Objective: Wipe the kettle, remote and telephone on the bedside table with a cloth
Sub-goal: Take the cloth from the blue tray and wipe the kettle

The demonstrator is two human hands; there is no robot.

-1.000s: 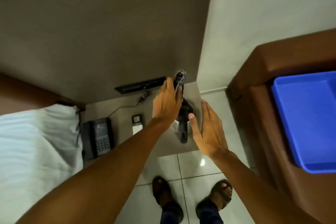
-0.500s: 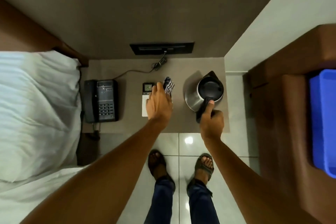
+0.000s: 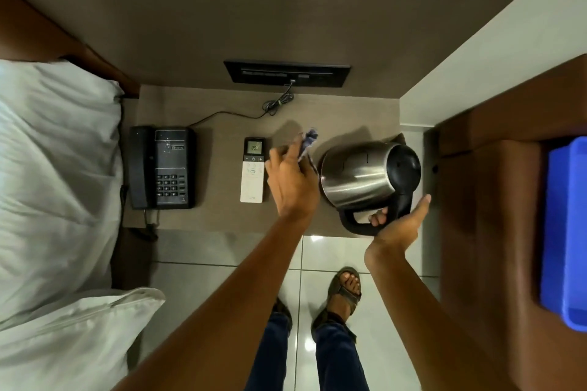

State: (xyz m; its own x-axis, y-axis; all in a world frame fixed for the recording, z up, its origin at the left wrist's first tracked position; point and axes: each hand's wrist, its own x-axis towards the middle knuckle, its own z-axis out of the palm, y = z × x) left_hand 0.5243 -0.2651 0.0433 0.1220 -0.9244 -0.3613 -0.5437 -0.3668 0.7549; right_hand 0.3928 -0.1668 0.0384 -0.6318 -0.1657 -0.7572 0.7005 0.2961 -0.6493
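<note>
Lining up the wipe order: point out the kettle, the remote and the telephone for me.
kettle [image 3: 355, 174], head view, on its steel side wall.
remote [image 3: 252, 179], head view, on its white lower body.
telephone [image 3: 170, 168], head view, on the base above the keypad.

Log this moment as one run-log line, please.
right hand: tilting kettle by handle | left hand: holding cloth beside it
</note>
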